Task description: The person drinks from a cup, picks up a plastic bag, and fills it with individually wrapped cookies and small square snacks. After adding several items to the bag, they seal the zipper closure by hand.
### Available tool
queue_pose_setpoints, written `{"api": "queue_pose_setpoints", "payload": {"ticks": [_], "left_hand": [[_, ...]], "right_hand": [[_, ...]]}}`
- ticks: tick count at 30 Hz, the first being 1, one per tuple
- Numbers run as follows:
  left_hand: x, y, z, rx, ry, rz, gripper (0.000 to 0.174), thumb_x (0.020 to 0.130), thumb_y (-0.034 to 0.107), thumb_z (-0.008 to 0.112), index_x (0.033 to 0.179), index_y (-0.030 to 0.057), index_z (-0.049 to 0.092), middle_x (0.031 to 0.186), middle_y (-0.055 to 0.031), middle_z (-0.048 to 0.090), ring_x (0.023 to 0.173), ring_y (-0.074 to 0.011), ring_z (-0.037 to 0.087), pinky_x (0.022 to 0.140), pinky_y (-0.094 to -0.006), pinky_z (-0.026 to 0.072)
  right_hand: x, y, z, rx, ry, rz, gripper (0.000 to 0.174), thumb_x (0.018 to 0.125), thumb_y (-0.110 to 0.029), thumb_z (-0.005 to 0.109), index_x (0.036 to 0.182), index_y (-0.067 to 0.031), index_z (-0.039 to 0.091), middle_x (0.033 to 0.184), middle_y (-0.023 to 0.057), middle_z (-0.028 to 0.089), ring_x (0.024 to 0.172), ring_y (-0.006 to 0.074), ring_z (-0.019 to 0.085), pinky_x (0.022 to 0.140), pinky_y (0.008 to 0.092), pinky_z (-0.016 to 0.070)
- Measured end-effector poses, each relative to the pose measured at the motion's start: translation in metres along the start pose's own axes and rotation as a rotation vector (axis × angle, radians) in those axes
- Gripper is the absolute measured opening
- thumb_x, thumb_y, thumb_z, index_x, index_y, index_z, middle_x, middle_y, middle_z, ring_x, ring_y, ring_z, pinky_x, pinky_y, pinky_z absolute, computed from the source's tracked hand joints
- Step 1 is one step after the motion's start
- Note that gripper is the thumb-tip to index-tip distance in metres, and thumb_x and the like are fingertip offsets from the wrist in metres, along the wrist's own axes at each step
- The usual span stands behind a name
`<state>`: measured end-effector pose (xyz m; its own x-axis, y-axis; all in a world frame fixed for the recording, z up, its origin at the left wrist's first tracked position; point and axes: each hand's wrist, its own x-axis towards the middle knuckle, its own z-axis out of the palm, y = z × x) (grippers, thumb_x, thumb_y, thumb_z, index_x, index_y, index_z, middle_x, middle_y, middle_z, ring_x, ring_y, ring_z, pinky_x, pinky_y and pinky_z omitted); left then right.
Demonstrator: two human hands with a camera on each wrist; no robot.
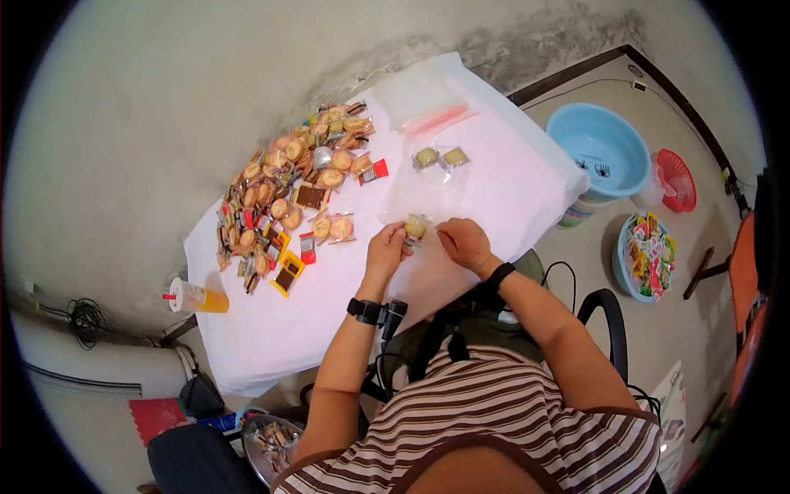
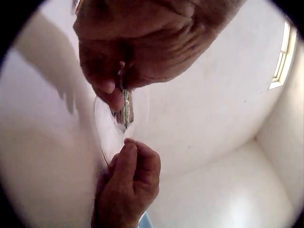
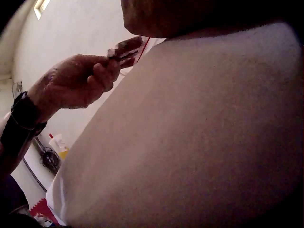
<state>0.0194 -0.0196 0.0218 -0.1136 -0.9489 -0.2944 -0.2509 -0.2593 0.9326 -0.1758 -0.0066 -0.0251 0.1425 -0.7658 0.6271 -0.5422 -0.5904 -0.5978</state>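
In the head view my left hand [image 1: 385, 253] pinches a small clear-wrapped packet with a round green-yellow biscuit [image 1: 415, 226]. To its right, my right hand [image 1: 465, 244] has its fingers curled, thumb and forefinger pinching the edge of a clear plastic bag [image 1: 428, 272] spread on the table. The left wrist view shows the packet [image 2: 126, 107] edge-on below my left hand [image 2: 152, 42], with my right hand's fingertips [image 2: 128, 142] just beneath, at the bag's edge. Two similar packets [image 1: 425, 157] lie beyond the hands.
A large heap of wrapped biscuits [image 1: 276, 177] covers the white table's [image 1: 288, 354] left part. Clear bags with red strips [image 1: 436, 119] lie at the back. A drink cup [image 1: 197, 298] stands at the left edge. Blue basins [image 1: 613, 140] and a red basket [image 1: 676, 181] are to the right.
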Motion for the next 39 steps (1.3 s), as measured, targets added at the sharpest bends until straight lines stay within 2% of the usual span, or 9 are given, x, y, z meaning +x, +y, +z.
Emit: {"api": "queue_pose_setpoints", "payload": {"ticks": [5,7,8,11,18,27,29,33,39], "left_hand": [[0.015,-0.034,0.023,0.000,0.137,0.170,0.036,0.090,0.012,0.050,0.125,0.0009,0.048,0.092,-0.0118,0.063,0.072,-0.0205,0.063,0.059,-0.0300,0.0501],[-0.004,-0.018,0.027,0.765,0.257,0.519,0.027,0.086,0.010,0.054,0.112,0.0012,0.054,0.093,-0.0160,0.061,0.081,-0.0304,0.061,0.066,-0.0383,0.0503],[-0.018,0.004,0.030,0.927,0.214,0.548,0.020,0.083,0.009,0.055,0.101,0.0019,0.056,0.092,-0.0178,0.058,0.089,-0.0375,0.055,0.075,-0.0445,0.0469],[-0.018,0.013,0.029,1.107,0.079,0.704,0.019,0.081,0.009,0.055,0.098,0.0004,0.056,0.093,-0.0161,0.056,0.092,-0.0369,0.053,0.079,-0.0459,0.0444],[0.032,-0.004,0.032,1.064,0.025,0.867,0.038,0.078,0.008,0.057,0.112,-0.0073,0.052,0.115,-0.0252,0.052,0.107,-0.0398,0.049,0.089,-0.0439,0.0412],[0.088,-0.001,0.043,0.970,-0.006,0.704,0.059,0.081,0.016,0.057,0.129,-0.0099,0.036,0.137,-0.0291,0.034,0.128,-0.0406,0.033,0.103,-0.0419,0.0323],[0.107,-0.014,0.046,1.090,-0.009,0.660,0.062,0.083,0.021,0.056,0.132,-0.0095,0.034,0.140,-0.0284,0.030,0.132,-0.0389,0.028,0.107,-0.0435,0.0275],[0.108,-0.005,0.053,1.029,-0.012,0.617,0.059,0.082,0.020,0.056,0.130,-0.0088,0.036,0.140,-0.0291,0.029,0.129,-0.0396,0.032,0.107,-0.0424,0.0281],[0.079,-0.011,0.039,0.951,0.001,0.805,0.049,0.084,0.020,0.055,0.123,-0.0071,0.045,0.137,-0.0256,0.037,0.126,-0.0372,0.038,0.103,-0.0406,0.0335]], "right_hand": [[-0.003,0.002,0.002,-0.121,-0.084,0.002,0.010,0.085,-0.017,0.057,0.088,-0.0088,0.062,0.077,0.0087,0.059,0.073,0.0283,0.057,0.067,0.0381,0.0443],[-0.003,0.001,0.001,-0.098,-0.060,-0.011,0.010,0.085,-0.017,0.057,0.088,-0.0090,0.062,0.077,0.0082,0.059,0.072,0.0276,0.057,0.067,0.0378,0.0440],[-0.003,0.001,0.001,-0.079,-0.040,-0.023,0.010,0.085,-0.018,0.057,0.088,-0.0092,0.061,0.077,0.0078,0.059,0.072,0.0269,0.057,0.066,0.0374,0.0438],[-0.003,0.000,0.001,-0.102,-0.021,-0.070,0.009,0.084,-0.017,0.057,0.088,-0.0099,0.061,0.075,0.0072,0.058,0.072,0.0254,0.057,0.065,0.0369,0.0433],[-0.006,0.006,0.004,-0.128,-0.013,-0.097,0.008,0.083,-0.016,0.057,0.087,-0.0107,0.061,0.072,0.0072,0.055,0.071,0.0252,0.056,0.065,0.0366,0.0429],[-0.001,0.001,-0.001,-0.092,-0.086,-0.065,0.005,0.082,-0.012,0.058,0.083,-0.0083,0.061,0.070,0.0098,0.055,0.068,0.0295,0.054,0.063,0.0401,0.0416],[0.003,-0.005,-0.006,-0.221,-0.293,0.036,0.005,0.082,-0.011,0.058,0.082,-0.0076,0.061,0.072,0.0105,0.056,0.071,0.0303,0.055,0.064,0.0414,0.0424],[-0.007,0.010,0.012,-0.111,0.056,-0.157,0.004,0.079,-0.005,0.059,0.082,-0.0057,0.061,0.077,0.0120,0.060,0.071,0.0323,0.056,0.065,0.0408,0.0446],[-0.006,0.009,0.010,-0.105,-0.057,-0.074,0.006,0.080,-0.006,0.059,0.085,-0.0056,0.060,0.077,0.0119,0.060,0.070,0.0311,0.057,0.064,0.0407,0.0436]]}}
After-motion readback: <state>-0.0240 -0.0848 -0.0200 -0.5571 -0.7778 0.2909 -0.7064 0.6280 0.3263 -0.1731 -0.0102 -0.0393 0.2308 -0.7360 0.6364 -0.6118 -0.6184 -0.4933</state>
